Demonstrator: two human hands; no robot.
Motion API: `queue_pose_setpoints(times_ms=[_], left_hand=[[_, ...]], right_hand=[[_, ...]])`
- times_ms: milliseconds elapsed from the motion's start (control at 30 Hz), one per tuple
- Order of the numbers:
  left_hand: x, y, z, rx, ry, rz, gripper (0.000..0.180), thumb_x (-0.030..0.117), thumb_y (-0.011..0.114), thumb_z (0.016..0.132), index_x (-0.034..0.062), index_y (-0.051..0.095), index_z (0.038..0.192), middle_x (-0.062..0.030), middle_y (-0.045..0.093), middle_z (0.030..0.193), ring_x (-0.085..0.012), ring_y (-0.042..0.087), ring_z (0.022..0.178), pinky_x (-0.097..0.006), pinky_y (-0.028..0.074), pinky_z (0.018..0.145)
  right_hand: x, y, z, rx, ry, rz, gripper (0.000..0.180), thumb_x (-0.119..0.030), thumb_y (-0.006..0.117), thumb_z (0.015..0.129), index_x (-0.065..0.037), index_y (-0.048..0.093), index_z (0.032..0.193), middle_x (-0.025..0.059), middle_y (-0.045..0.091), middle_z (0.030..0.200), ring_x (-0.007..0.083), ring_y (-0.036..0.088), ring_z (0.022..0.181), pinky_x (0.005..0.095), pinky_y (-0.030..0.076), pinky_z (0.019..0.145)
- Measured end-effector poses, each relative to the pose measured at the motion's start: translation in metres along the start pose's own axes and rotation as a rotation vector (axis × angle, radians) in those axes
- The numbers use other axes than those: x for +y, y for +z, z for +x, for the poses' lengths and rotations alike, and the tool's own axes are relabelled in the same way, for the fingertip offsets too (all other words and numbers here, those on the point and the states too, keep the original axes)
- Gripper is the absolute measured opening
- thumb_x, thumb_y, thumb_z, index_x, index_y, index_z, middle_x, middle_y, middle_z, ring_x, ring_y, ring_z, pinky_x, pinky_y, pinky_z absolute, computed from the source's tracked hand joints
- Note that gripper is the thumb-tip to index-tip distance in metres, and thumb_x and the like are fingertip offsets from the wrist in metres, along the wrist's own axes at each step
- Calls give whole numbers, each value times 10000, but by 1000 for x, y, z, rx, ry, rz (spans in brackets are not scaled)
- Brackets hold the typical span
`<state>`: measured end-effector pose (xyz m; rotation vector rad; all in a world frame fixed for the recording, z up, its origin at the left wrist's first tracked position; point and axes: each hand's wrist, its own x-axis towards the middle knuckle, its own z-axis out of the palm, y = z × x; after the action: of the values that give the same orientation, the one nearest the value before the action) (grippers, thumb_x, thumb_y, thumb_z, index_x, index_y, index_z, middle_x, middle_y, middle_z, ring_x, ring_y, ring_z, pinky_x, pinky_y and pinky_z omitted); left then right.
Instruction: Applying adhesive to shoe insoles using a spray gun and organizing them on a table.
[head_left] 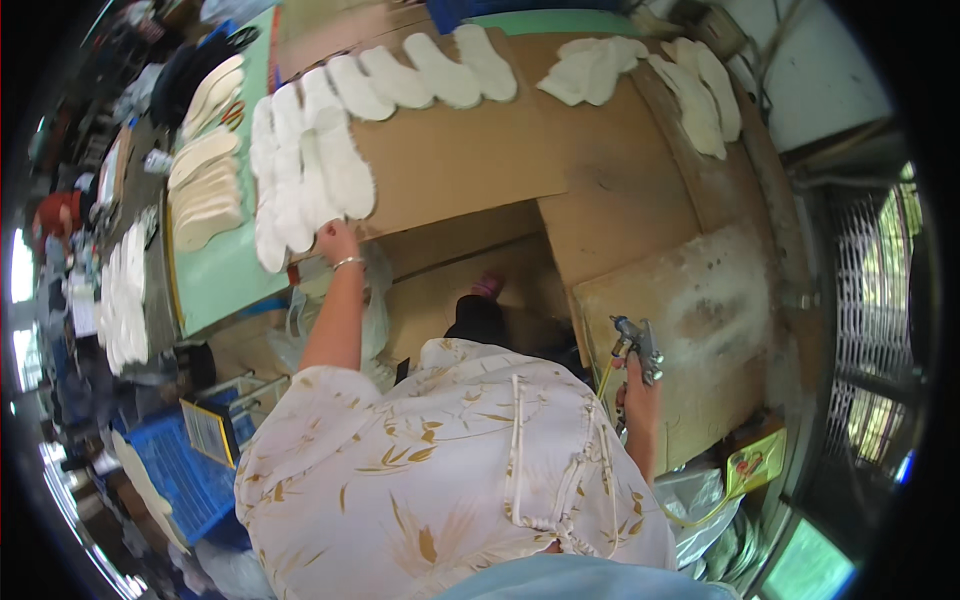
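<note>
My right hand [641, 395] grips a metal spray gun [640, 348] with a blue part at its top, over the stained board on the right. A yellow hose hangs from it. My left hand [337, 240], with a bracelet at the wrist, is closed at the near end of a white insole [343, 170], its fingertips pinching the edge. That insole lies among several others, partly overlapping, on the left of the cardboard-covered table [480, 150]. More white insoles [435, 70] lie in a slanted row along the far side.
Stacks of cream insoles [207, 190] lie on the green table [220, 285] at left, near orange-handled scissors [232, 115]. White pieces [592, 70] lie at the far right. The stained board [680, 330] stands at right. A blue crate [185, 480] sits at lower left.
</note>
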<state>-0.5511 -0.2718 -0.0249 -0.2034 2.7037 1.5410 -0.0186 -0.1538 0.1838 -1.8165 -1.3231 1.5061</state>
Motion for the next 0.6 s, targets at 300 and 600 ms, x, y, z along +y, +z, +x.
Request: queue_pose_setpoints(times_ms=[300,600], left_hand=[[191,190,-129,-877,587,-64,288,263,585,817,24,622,975,-126,640,903,-209,619,793,-294,471,706],[287,414,-211,-741,705,354,565,389,658,696,-37,571,1056,-204,593,1022,-332,572,951,-400,453,816]], right_hand=[[-1,-2,36,99,115,108,222,-225,531,863,-31,574,962,27,603,765,51,392,375,220,314,342],[-25,4,40,457,203,258,213,-212,566,843,-6,613,868,3,536,605,44,384,388,228,274,360]])
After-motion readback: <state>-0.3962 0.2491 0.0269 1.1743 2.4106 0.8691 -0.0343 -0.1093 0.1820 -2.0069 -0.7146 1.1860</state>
